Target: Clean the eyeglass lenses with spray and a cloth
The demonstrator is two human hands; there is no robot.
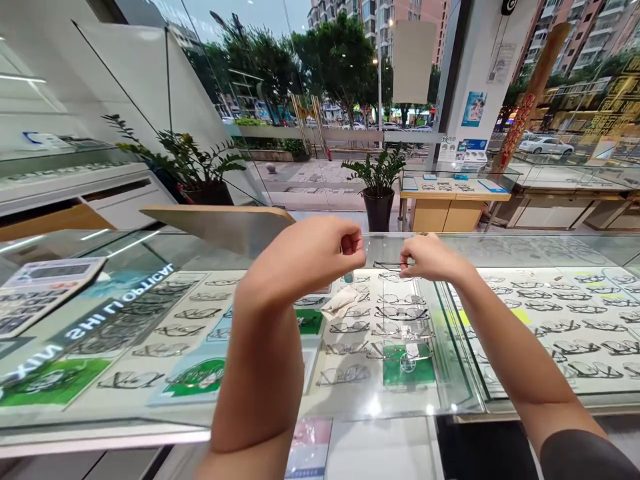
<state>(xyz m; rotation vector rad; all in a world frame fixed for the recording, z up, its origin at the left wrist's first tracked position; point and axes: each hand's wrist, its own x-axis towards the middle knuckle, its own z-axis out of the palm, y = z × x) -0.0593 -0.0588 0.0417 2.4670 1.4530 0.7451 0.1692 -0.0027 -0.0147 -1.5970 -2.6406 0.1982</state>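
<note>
My left hand (327,245) is raised above the glass counter, its fingers curled closed. Whatever is in those fingers, if anything, is hidden. To the right, my right hand (427,257) is closed on a pair of eyeglasses (386,265), of which a thin dark part sticks out toward my left hand. A crumpled pale cloth (341,302) lies on the glass below my left hand. Close behind it stands a small bottle (349,276), partly covered by that hand. Rows of eyeglasses (350,327) show through the glass top (375,405) beneath both hands.
A calculator (47,290) rests on the counter at far left. Beyond my left forearm stands a wood-edged mirror or panel (220,230). More eyeglasses (575,347) fill the right-hand case. Potted plants (377,193) and a wooden display table (453,207) stand near the window.
</note>
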